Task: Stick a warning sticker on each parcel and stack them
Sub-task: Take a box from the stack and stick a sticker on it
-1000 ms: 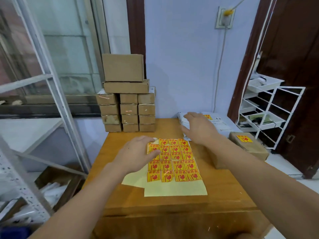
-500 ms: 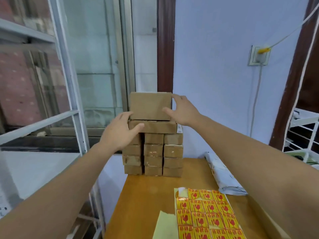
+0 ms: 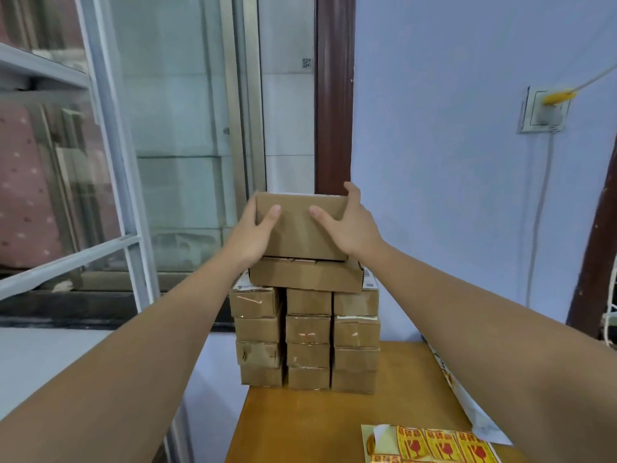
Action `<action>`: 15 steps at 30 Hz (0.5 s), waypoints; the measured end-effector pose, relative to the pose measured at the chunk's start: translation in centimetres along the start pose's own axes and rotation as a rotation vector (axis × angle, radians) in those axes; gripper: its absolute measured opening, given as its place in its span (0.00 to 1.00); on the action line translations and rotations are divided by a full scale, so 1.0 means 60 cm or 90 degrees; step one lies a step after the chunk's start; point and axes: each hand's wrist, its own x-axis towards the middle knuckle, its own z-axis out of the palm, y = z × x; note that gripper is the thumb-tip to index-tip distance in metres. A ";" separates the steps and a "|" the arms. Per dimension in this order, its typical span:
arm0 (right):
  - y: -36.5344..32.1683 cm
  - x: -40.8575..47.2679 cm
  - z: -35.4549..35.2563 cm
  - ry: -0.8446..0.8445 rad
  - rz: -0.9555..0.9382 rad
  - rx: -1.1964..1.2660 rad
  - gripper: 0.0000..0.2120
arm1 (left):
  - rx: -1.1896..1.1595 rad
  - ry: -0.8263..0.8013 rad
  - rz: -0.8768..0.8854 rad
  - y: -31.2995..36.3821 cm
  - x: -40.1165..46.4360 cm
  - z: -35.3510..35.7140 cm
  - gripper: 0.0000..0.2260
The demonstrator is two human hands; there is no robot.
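While my left hand (image 3: 252, 237) and right hand (image 3: 352, 228) clasp its two short ends, the plain brown cardboard parcel (image 3: 300, 225) sits atop the stack of brown cardboard boxes (image 3: 309, 332) at the far edge of the orange wooden table (image 3: 300, 426). Both thumbs press its near face; my fingers curl round the ends. Its long axis runs left to right, spanning my palms, each hand equally close. The sheet of yellow-and-red warning stickers (image 3: 434, 444) lies near me, to the right, so I judge the parcel must travel nearward.
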 end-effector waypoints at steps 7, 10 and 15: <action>-0.012 -0.003 -0.021 0.062 -0.060 -0.007 0.35 | 0.008 0.004 0.072 0.031 -0.013 0.005 0.30; -0.035 -0.029 -0.054 0.090 -0.094 0.015 0.34 | -0.028 0.048 0.117 0.066 -0.047 0.001 0.30; -0.068 -0.115 -0.124 0.113 -0.146 0.024 0.30 | -0.081 0.093 0.157 0.124 -0.144 -0.003 0.30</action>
